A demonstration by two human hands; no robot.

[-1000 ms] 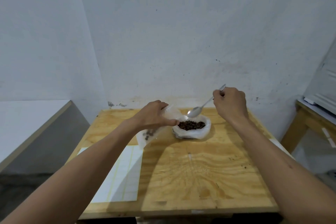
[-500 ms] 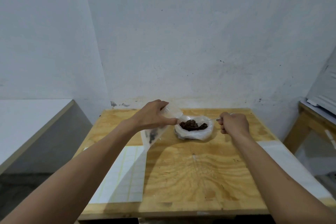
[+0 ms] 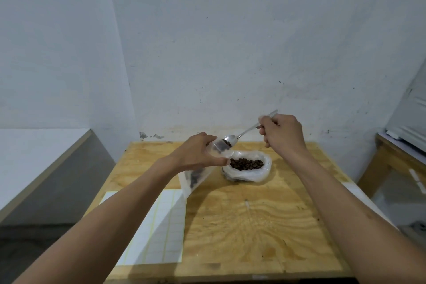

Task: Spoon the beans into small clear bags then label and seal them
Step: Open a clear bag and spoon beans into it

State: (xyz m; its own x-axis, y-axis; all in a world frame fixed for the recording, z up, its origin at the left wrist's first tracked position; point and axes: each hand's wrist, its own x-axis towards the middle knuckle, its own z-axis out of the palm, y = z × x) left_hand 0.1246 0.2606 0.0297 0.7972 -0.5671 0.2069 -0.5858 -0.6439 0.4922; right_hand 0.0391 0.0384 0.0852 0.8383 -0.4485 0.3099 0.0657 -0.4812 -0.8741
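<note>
The left hand (image 3: 198, 154) grips a small clear plastic bag (image 3: 196, 176); just right, the right hand (image 3: 282, 132) pinches a silver metal spoon (image 3: 232, 139) tipping dark brown beans (image 3: 228, 144) in.

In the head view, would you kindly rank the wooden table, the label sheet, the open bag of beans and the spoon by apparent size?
1. Wooden table
2. Label sheet, though it lies nearer the camera
3. Open bag of beans
4. Spoon, its handle partly hidden in the right hand
</note>
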